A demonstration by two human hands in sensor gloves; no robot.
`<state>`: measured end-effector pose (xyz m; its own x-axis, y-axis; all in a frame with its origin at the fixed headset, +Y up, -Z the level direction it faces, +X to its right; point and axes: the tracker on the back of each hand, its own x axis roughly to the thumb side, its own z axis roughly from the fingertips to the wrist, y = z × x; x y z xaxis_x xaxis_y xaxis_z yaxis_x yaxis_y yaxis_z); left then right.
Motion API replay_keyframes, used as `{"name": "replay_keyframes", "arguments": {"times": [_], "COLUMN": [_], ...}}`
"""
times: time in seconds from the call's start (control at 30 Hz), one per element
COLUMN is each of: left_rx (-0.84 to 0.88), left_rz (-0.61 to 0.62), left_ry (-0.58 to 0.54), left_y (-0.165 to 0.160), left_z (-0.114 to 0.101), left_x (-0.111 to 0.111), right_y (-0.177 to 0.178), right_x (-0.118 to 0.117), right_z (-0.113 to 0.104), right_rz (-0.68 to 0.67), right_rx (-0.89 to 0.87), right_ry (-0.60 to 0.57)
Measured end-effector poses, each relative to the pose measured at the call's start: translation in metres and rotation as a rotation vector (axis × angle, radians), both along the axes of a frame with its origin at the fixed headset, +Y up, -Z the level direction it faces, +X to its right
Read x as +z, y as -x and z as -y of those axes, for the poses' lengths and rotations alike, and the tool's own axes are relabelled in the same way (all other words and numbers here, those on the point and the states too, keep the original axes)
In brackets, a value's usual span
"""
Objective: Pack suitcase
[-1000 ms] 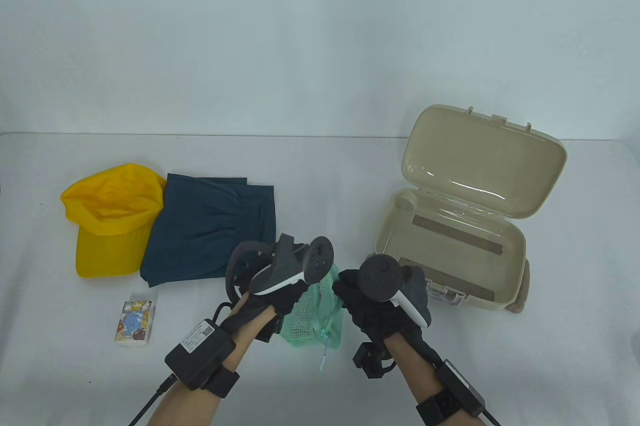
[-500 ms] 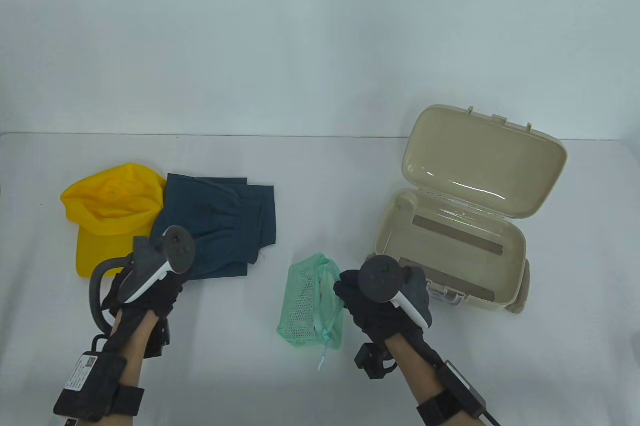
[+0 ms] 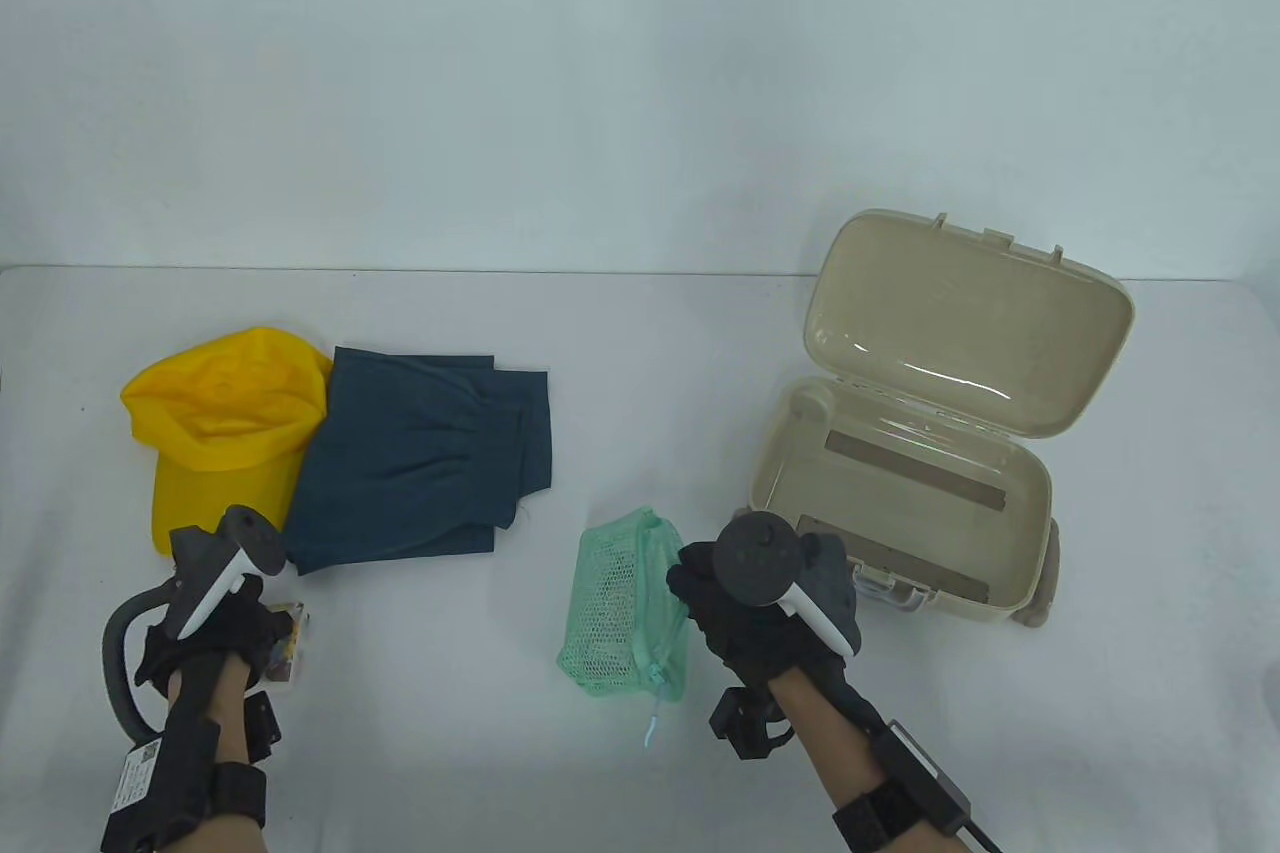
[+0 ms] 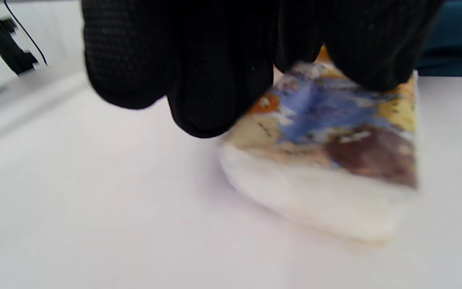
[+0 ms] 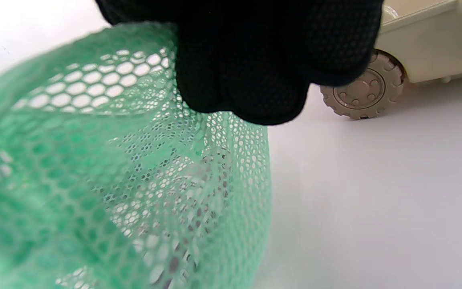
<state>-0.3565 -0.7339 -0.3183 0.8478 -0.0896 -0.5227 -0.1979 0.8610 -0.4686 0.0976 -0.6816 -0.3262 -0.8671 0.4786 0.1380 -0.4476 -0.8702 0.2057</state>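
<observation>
A beige suitcase [image 3: 1040, 513] lies open at the right, its lid up. A green mesh bag [image 3: 620, 608] lies left of it. My right hand [image 3: 700, 593] grips the bag's right edge; in the right wrist view its fingers [image 5: 255, 72] pinch the mesh [image 5: 114, 160]. My left hand [image 3: 250, 633] is over a small printed tissue pack [image 3: 295, 638] at the front left. In the left wrist view its fingers [image 4: 215, 80] touch the top of the pack [image 4: 335, 160], which lies on the table. Whether they grip it is not clear.
A yellow cap [image 3: 220, 423] and a folded dark blue garment [image 3: 420, 463] lie at the left, behind the tissue pack. A suitcase wheel [image 5: 361, 94] shows close to the right hand. The table's far edge meets a white wall.
My left hand let go of the mesh bag and moved left and toward me, down onto the tissue pack. The right hand stayed on the bag, which now rests on the table.
</observation>
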Motion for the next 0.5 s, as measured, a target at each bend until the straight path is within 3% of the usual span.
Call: {"name": "replay_keyframes", "arguments": {"times": [0.17,0.33,0.4,0.5], "left_rx": [0.064,0.082,0.076,0.094], "left_rz": [0.024,0.060,0.074,0.102], "left_ry": [0.038,0.007,-0.010,-0.114], "left_y": [-0.001,0.000,-0.002,-0.010], "left_z": [0.007,0.006,0.001,-0.024], "left_x": [-0.004,-0.002,-0.002,-0.005], "right_y": [0.000,0.000,0.000,0.000], "right_x": [0.000,0.000,0.000,-0.001], "right_z": [0.000,0.000,0.000,0.000], "right_rz": [0.002,0.001,-0.001,-0.003], "right_rx": [-0.001,-0.003,-0.005,-0.008], "right_ry": [0.001,-0.002,-0.002,-0.004]}}
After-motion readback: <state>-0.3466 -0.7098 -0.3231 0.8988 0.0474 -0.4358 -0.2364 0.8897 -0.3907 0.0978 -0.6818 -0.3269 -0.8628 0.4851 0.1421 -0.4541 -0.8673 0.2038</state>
